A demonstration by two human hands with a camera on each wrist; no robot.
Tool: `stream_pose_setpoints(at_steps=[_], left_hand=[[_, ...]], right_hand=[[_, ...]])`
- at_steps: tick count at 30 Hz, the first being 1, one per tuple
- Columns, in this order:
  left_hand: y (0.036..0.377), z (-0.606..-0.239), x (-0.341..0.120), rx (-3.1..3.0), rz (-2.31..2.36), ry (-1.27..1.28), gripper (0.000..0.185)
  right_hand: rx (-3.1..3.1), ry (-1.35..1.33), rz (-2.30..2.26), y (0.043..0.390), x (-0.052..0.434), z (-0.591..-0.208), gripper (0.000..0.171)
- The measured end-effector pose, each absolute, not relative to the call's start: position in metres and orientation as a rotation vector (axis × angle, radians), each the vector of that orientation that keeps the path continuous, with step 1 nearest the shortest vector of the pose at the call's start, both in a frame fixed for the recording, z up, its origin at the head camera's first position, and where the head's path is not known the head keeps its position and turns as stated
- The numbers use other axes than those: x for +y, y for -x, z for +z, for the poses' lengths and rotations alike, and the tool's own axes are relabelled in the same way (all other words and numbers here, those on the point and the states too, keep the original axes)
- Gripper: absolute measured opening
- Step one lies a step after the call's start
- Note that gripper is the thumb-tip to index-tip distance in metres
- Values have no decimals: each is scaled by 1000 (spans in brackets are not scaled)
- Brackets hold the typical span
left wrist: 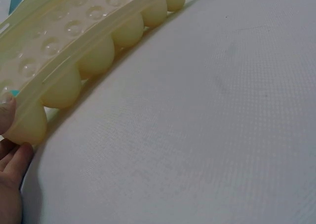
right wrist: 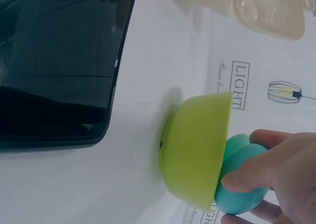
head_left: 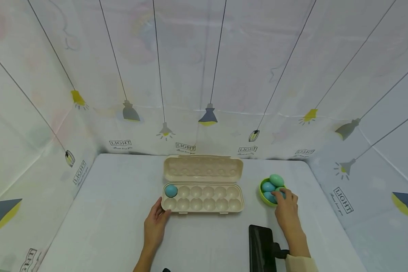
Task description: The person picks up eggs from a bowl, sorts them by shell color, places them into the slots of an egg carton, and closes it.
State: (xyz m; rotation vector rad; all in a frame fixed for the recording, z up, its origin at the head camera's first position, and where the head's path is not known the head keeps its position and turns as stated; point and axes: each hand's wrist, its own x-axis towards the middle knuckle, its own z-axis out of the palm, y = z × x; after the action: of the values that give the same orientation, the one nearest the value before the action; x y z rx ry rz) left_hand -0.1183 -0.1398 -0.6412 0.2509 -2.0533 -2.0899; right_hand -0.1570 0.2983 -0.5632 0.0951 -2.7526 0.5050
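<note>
An open cream egg carton [head_left: 196, 204] lies in the middle of the table, lid tipped back. One blue egg [head_left: 171, 190] sits in its back-left hollow. My left hand [head_left: 154, 223] grips the carton's front-left corner; in the left wrist view, the thumb is on the rim and the fingers [left wrist: 19, 160] are low against the outside. At right, my right hand [head_left: 287, 207] reaches over a lime-green bowl [right wrist: 197, 150] of blue and green eggs. Its thumb and fingers hold a blue egg [right wrist: 237, 203] at the bowl's mouth. A green egg [head_left: 277, 180] tops the back of the pile.
A dark flat device with a glossy screen [head_left: 261, 245] stands at the front, left of my right forearm. White cloth covers the table [head_left: 122, 189]. Behind it and at the sides hangs a backdrop [head_left: 190, 75] printed with lamps.
</note>
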Motion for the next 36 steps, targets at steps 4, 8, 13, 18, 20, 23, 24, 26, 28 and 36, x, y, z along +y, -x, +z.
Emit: stream_pose_setpoints(at_steps=[4,8,13,18,20,23,24,26,28,36], left_hand=[[117,-639,-140,-2077,-2068,-235,66],[117,-639,-141,-2085,-2061,-226,67],[116,-631,-139,-2093,-2044,-242,65],[114,-622,-136,-2096,-2052,-267,64],[117,-630,-137,-2087,-2051,-261,64],[120,-642,-139,-2088,-2036,-251,65],[121,-643,-140,-2092,-2030,-246,65],[121,-643,-140,-2092,-2026,-236,65],[120,-643,-140,-2092,-2022,-226,65],[120,-643,-140,-2042,-2066,-222,67]], right_hand=[[-2726,-100,538,156,292,-557,42],[-2740,-106,595,156,276,-543,47],[-2805,-129,637,160,250,-527,51],[-2790,-237,639,164,221,-520,52],[-2757,-284,639,166,209,-519,51],[-2734,-327,679,169,191,-520,50],[-2733,-334,701,170,185,-520,49],[-2736,-342,747,172,173,-522,49],[-2734,-354,796,175,160,-523,49],[-2624,-490,995,180,111,-525,46]])
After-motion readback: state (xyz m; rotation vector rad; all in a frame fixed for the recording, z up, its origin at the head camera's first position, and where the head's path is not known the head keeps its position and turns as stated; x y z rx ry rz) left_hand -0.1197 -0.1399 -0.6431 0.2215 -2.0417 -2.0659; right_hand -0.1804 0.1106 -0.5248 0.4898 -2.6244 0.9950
